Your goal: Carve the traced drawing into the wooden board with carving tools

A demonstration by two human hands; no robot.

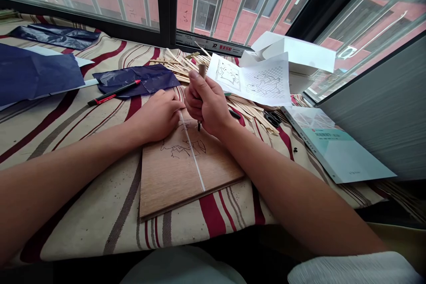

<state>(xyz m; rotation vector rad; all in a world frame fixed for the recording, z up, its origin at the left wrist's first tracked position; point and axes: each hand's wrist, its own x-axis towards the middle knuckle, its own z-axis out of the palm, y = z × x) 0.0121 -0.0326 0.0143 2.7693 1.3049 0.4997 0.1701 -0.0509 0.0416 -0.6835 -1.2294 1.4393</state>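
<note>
The tabletop (76, 204) is covered by a cream cloth (83, 230) striped in maroon and grey. Near the middle of its front edge is laid a flat, brown wooden board (166, 184), marked with a black line drawing (181, 147). The left hand (161, 113), fingers curled, is rested near the board's far left corner; whether anything is held cannot be told. Just beside, a slender, wooden-handled tool (202, 70) is clenched upright in the right hand (209, 104).

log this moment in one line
right hand: gripping tan wooden-handled tool | left hand: on flat brown wooden board | tip: contact unclear
</note>
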